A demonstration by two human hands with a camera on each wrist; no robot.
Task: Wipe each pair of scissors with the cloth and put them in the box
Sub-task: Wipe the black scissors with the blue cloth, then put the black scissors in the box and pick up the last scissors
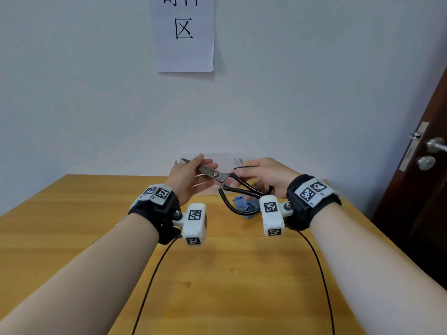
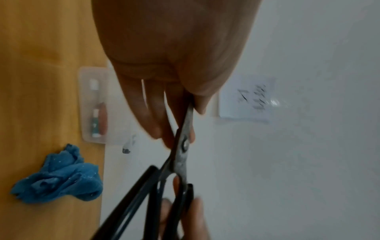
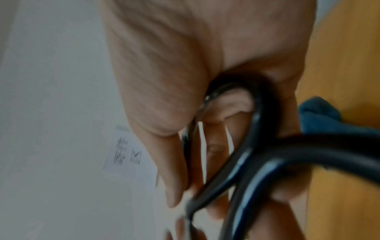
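A pair of large scissors (image 1: pixel 217 175) with grey steel blades and black loop handles hangs in the air over the far part of the wooden table (image 1: pixel 72 238). My left hand (image 1: pixel 191 174) pinches the blades (image 2: pixel 186 129) between thumb and fingers. My right hand (image 1: pixel 263 176) grips the upper handle loop (image 3: pixel 255 104), and the other loop hangs below. The crumpled blue cloth (image 1: pixel 245 205) lies on the table under the handles, held by neither hand, and shows in the left wrist view (image 2: pixel 59 177). The clear plastic box (image 1: pixel 219 158) stands against the wall behind my hands.
In the box (image 2: pixel 93 105) lie a few small items, seen in the left wrist view. A paper sign (image 1: pixel 185 32) hangs on the wall above. A dark door (image 1: pixel 425 165) with metal handle is at the right. Two black cables (image 1: pixel 150 284) run across the near table.
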